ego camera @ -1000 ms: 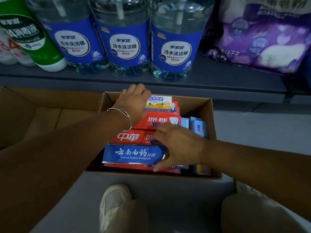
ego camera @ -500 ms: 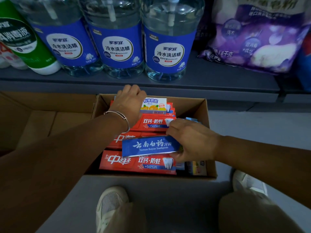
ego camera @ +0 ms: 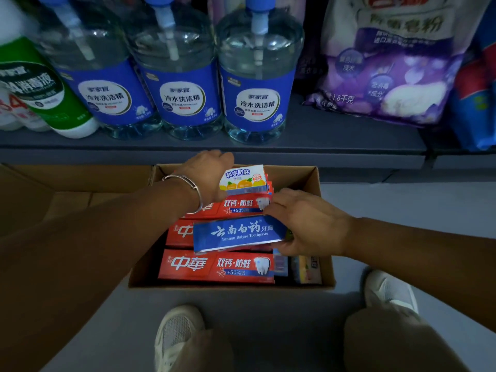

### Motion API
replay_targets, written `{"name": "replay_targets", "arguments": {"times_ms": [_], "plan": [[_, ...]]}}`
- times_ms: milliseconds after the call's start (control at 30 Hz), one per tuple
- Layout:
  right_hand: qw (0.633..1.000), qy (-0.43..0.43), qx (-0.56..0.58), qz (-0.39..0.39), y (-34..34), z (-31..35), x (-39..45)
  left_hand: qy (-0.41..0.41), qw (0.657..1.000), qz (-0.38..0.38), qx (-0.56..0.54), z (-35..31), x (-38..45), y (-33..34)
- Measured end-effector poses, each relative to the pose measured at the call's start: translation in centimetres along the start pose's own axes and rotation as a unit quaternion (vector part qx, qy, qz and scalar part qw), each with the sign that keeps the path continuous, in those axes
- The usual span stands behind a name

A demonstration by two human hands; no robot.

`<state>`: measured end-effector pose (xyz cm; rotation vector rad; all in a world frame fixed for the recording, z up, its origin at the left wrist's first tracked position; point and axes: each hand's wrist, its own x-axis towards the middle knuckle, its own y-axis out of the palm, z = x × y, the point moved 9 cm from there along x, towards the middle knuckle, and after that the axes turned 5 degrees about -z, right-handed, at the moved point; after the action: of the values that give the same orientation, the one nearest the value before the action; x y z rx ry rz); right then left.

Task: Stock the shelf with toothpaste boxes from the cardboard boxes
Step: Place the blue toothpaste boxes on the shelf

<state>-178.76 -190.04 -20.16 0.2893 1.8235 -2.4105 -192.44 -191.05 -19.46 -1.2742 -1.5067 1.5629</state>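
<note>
Lighting is dim throughout. A grey floor (ego camera: 402, 224) is seen below a grey shelf (ego camera: 322, 140). On the shelf, three clear detergent bottles with blue labels (ego camera: 256, 98) are stood side by side, a green-labelled bottle (ego camera: 51, 103) to their left and a purple bag (ego camera: 389, 76) to their right.

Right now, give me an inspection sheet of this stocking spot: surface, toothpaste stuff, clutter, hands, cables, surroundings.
Surface: grey floor under the open cardboard box.
Job's things: red toothpaste boxes stacked flat inside; blue toothpaste box raised at an angle above them; small white orange-print box at the back.
Clutter: second cardboard box at left.
Hands: right hand grips the blue box's end; left hand, grip hidden, on the rear stack.
Cables: nothing seen.
Surroundings: shelf with detergent bottles, purple bag.
</note>
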Motion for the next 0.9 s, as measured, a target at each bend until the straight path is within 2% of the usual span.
{"name": "replay_targets", "arguments": {"times_ms": [167,567,900], "plan": [[0.984,-0.027,-0.073,-0.157,-6.8,-0.6,-2.4,0.053,0.996,-0.061,-0.039,-2.7,-0.5,-6.2],[0.95,0.035,-0.167,-0.26,-25.0,-2.9,-11.8,0.121,0.975,-0.185,0.011,-11.2,-4.0,-26.6],[0.915,0.086,-0.223,-0.324,-37.2,-6.5,-17.5,0.144,0.95,-0.276,0.026,-16.0,-3.2,-39.6]]}}
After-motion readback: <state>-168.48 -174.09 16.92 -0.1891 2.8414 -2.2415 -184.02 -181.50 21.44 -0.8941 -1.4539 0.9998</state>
